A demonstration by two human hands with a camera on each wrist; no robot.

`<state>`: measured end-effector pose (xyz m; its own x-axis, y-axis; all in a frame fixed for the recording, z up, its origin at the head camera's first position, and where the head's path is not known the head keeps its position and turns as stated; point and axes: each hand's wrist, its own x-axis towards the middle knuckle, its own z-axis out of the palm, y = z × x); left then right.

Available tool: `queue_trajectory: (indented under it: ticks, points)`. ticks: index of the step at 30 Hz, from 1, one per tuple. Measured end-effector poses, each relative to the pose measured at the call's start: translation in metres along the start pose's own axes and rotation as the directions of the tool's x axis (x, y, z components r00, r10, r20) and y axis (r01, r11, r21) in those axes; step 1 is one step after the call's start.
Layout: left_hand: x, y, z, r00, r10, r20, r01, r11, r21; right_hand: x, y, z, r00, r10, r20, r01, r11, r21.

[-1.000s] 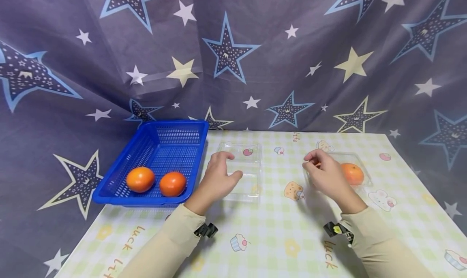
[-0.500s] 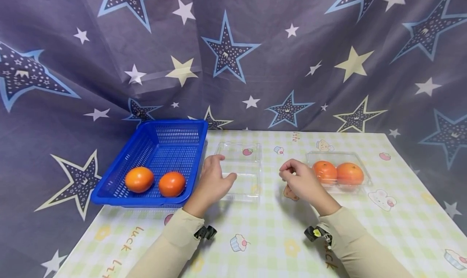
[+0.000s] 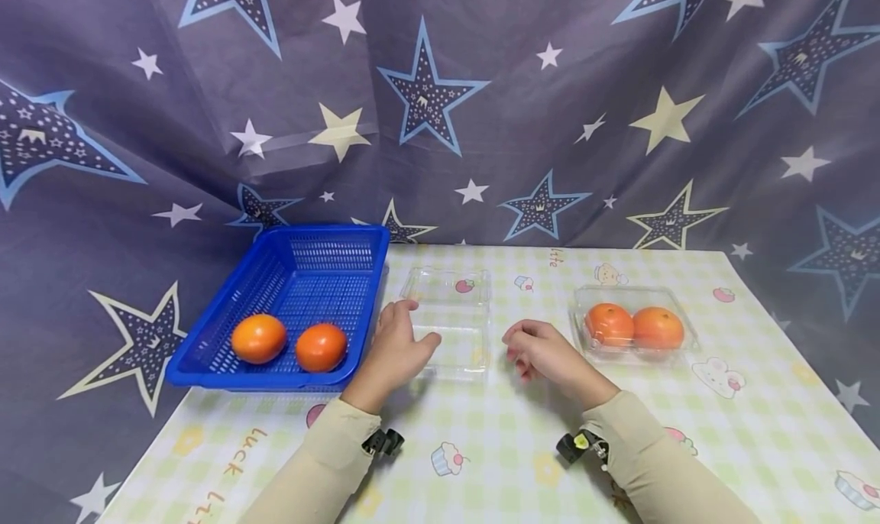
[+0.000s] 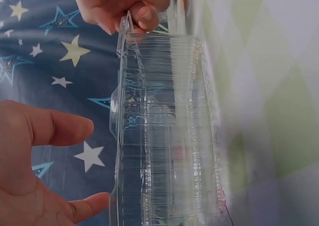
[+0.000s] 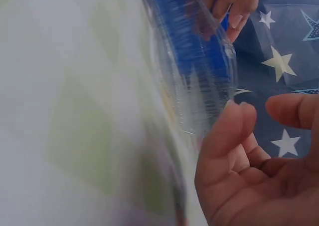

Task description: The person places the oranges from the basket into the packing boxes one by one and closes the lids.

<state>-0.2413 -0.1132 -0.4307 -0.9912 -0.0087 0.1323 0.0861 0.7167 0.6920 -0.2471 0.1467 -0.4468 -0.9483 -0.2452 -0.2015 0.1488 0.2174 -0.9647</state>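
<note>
Here, the checked table [image 3: 509, 463] bears a latticed blue plastic basket [image 3: 275, 383], its raised sides presumably stopping anything rolling; an open container [image 3: 447, 348] of ribbed clear plastic, probably central for easy reach; and, rightward, a clear box [image 3: 632, 293]. The left hand [image 3: 399, 348], thumb and fingers spread by the container, and right hand [image 3: 546, 356], loosely bent just beside it, hold nothing. Smooth, round orange fruits [image 3: 258, 338] sit paired in basket and box.
</note>
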Motion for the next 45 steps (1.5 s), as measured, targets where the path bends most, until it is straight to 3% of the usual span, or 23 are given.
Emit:
queue_trajectory:
  ticks: [5,20,37,45]
  points:
    - [0.000,-0.001,0.000,1.000,0.010,0.009,-0.010,1.000,-0.005,0.001,0.005,0.003,0.998,0.017,0.060,-0.018,1.000,0.007]
    - [-0.004,0.004,0.005,0.997,0.025,0.077,-0.017,0.995,-0.099,0.005,0.011,-0.007,0.995,0.040,0.093,-0.040,0.999,-0.003]
    - [-0.006,0.010,0.013,0.986,0.028,0.165,0.016,0.966,-0.259,0.007,0.019,-0.015,0.998,0.053,0.026,-0.052,0.998,-0.037]
    - [-0.006,0.009,0.014,0.986,0.019,0.165,0.028,0.959,-0.282,0.008,0.022,-0.018,0.998,0.033,0.062,-0.033,0.999,-0.004]
